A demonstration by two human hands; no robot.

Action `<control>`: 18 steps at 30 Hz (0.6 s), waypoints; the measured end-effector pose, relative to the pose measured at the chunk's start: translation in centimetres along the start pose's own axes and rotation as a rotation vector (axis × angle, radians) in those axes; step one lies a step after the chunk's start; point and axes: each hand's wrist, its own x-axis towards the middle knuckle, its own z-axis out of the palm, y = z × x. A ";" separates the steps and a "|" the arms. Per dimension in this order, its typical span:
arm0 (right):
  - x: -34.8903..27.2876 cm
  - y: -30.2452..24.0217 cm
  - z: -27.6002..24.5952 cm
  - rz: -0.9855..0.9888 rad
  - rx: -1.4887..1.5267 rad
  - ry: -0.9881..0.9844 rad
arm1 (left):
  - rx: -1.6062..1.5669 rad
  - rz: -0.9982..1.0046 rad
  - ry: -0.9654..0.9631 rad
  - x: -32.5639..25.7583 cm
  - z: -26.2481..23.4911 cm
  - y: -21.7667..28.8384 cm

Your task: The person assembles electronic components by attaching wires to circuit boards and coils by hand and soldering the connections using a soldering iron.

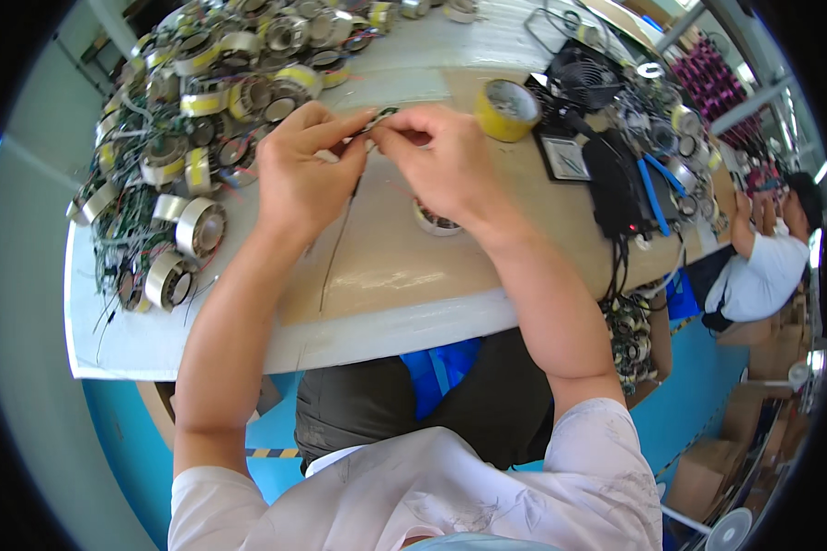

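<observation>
Small dark wound coil part [378, 118] w/ thin black wire hanging down sits pinched between left hand [299, 170] & right hand [446, 165], both grasping it above the brown cardboard-topped table [386, 275]; yellow tape roll [507, 108] near right, pile of tape-wrapped metal coils [184, 138] left

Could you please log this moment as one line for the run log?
left hand: pinching thin dark wire | right hand: pinching same wire | yellow tape roll: right of hands

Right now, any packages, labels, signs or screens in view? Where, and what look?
Square analogue meter dial: on bench right of the yellow tape roll, white face, black frame.
Brown cardboard boxes: on the floor, lower right, plain.
No signs or lit screens visible.
</observation>
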 end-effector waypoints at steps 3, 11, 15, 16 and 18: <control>0.6 1.3 1.2 -0.231 -0.134 0.092 | 0.145 0.127 -0.021 -0.1 -1.0 -0.8; 0.9 2.8 2.0 -0.264 -0.204 0.098 | 0.106 0.143 -0.041 0.2 -0.1 -2.4; 0.5 2.3 1.9 -0.300 -0.211 0.115 | 0.192 0.147 -0.011 0.2 -0.1 -1.9; 0.4 2.3 2.0 -0.302 -0.223 0.140 | 0.210 0.176 -0.020 0.2 -0.1 -2.2; 0.3 2.3 2.0 -0.286 -0.213 0.146 | 0.224 0.188 -0.028 0.0 0.1 -2.4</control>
